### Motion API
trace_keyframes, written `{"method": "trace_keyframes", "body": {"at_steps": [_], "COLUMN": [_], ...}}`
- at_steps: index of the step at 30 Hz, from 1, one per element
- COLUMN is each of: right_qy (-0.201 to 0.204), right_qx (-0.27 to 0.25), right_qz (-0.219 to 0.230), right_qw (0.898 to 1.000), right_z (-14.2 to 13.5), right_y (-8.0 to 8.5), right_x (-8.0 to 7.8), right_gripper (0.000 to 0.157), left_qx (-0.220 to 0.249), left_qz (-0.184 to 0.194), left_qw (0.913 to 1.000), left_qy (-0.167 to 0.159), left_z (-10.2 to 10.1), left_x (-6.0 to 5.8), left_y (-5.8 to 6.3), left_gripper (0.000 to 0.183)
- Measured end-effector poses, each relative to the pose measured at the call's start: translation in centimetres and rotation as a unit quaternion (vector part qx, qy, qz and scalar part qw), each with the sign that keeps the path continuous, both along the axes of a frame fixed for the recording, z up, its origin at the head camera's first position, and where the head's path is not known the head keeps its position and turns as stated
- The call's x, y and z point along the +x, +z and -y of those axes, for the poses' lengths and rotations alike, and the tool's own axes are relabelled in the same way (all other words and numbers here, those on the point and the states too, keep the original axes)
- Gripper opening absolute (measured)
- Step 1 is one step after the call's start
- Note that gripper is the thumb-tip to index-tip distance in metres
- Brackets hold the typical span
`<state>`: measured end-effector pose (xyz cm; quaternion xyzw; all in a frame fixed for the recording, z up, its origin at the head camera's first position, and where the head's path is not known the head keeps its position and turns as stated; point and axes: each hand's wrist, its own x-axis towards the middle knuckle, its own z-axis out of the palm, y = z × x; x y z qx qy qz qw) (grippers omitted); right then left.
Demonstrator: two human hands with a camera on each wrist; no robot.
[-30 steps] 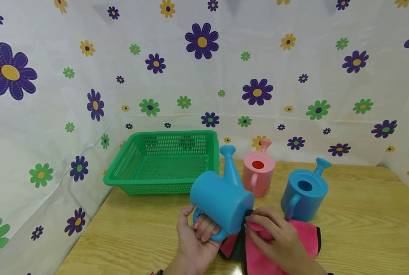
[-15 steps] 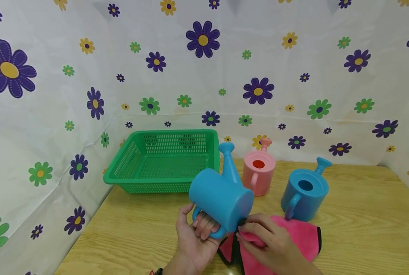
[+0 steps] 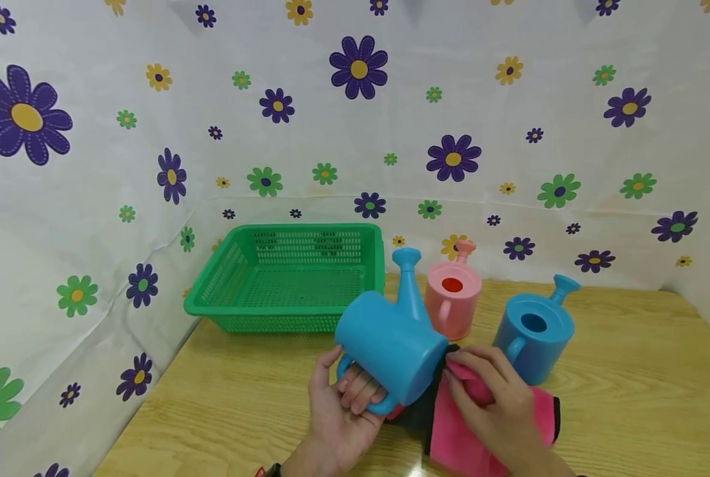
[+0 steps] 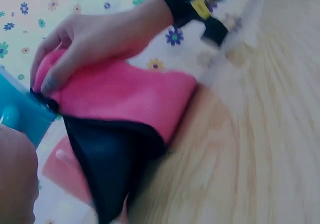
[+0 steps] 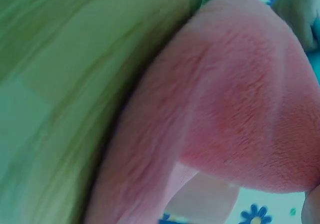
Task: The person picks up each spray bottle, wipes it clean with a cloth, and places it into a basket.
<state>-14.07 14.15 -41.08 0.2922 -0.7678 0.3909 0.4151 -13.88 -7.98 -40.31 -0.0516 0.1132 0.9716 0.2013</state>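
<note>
A green basket [image 3: 283, 322] sat far left on the desk [image 3: 629, 371]. Near the middle, the left hand [image 3: 347, 419] curled its fingers round the handle of a tilted blue watering can [image 3: 387, 348]. A pink watering can [image 3: 459, 311] stood beyond. Rightward, the right hand [image 3: 500, 397] pinched a pink cloth [image 3: 465, 434] at the tilted can's base; another blue can [image 3: 539, 354] stood upright.

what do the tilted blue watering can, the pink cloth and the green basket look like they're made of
The tilted blue cylindrical watering can looks like smooth satin plastic: even colour, soft sheen. The pink black-edged cloth seems a plush textile, perhaps microfibre: the right wrist view shows fuzzy pile. The green rectangular basket is probably smooth plastic, given its regular perforated walls.
</note>
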Motion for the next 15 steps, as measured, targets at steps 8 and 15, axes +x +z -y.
{"method": "trace_keyframes", "body": {"at_steps": [8, 15], "right_qy": [-0.05, -0.041], "right_qx": [-0.087, -0.023], "right_qz": [0.034, 0.029], "right_qw": [0.994, 0.998], "right_z": [-6.4, -10.0], "right_y": [4.0, 8.5], "right_x": [-1.7, -3.0], "right_gripper": [0.067, 0.044], "left_qx": [-0.412, -0.57], "left_qz": [-0.269, -0.386], "left_qw": [0.8706, 0.7247], "left_qy": [-0.013, -0.037], "left_z": [1.4, 2.3], "left_x": [-1.3, -2.4], "left_y": [-0.2, -0.3], "left_gripper": [0.051, 0.057]}}
